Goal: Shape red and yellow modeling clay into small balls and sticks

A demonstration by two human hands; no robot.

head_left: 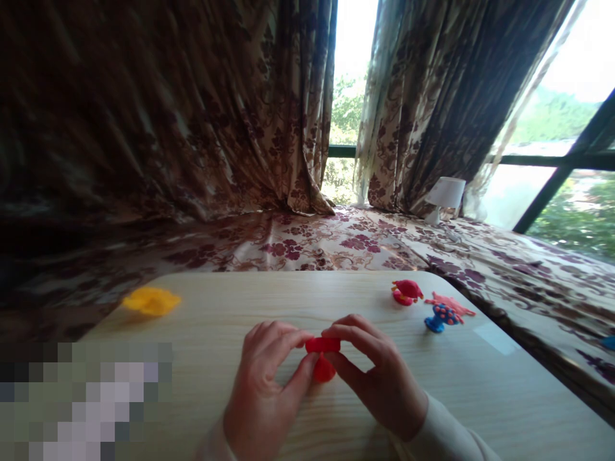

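A small lump of red modelling clay (323, 356) is pinched between both of my hands just above the pale wooden table (230, 301). My left hand (266, 390) grips its left end with thumb and fingers closed. My right hand (379, 378) holds its right end the same way. Further back on the right lie a red clay figure (406, 291), a pink clay figure (449, 301) and a blue clay mushroom with red dots (441, 316).
A yellow clay piece (150, 300) lies at the table's far left edge. A blurred patch covers the near left corner. Behind the table is a flower-patterned cloth (336, 240), curtains, a window and a small white lamp (444, 195).
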